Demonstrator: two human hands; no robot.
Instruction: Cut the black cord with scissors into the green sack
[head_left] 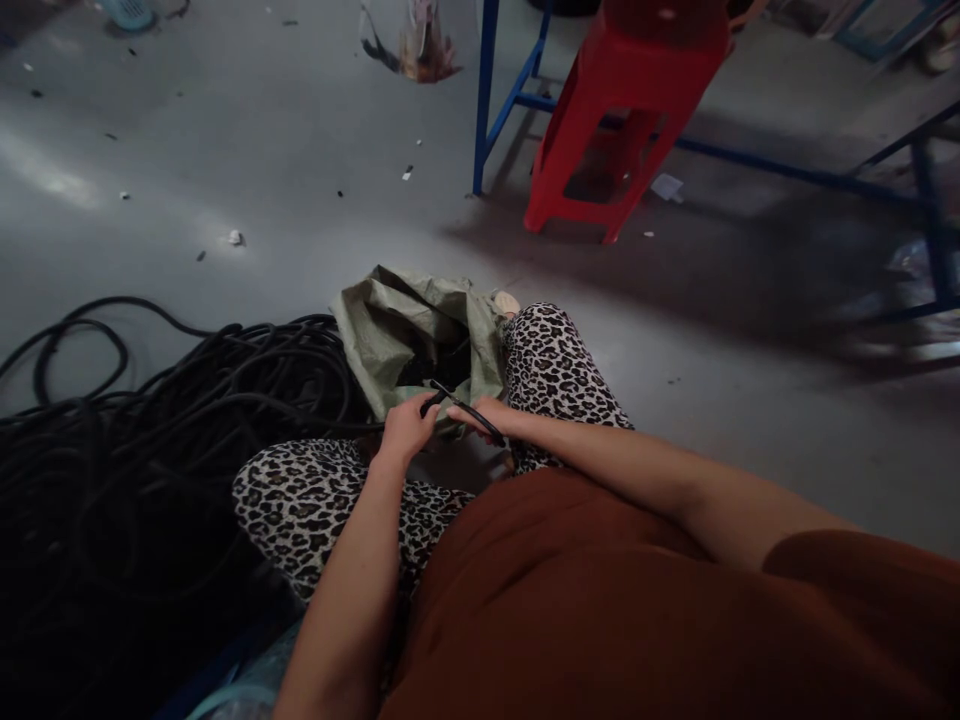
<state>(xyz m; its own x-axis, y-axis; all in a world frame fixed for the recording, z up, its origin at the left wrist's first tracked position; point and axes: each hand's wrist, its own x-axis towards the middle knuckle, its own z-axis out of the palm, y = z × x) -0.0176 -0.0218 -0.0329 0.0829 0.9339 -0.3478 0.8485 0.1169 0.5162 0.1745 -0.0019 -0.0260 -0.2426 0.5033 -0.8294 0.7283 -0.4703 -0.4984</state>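
Open sack (356, 325) on the floor (285, 160) straight ahead between my knees, my left hand (406, 428) and right hand (480, 410) side by side at its near edge, heap of coils (247, 370) spread on the floor along my left, reaching the sack's left side. Ahead and right of the sack: stool (600, 130), just right of a frame leg (484, 110), frame bars running behind it; clear bag (427, 45) left of that leg, basket (127, 10) at far left, scraps (235, 238) scattered on the floor between basket and sack.
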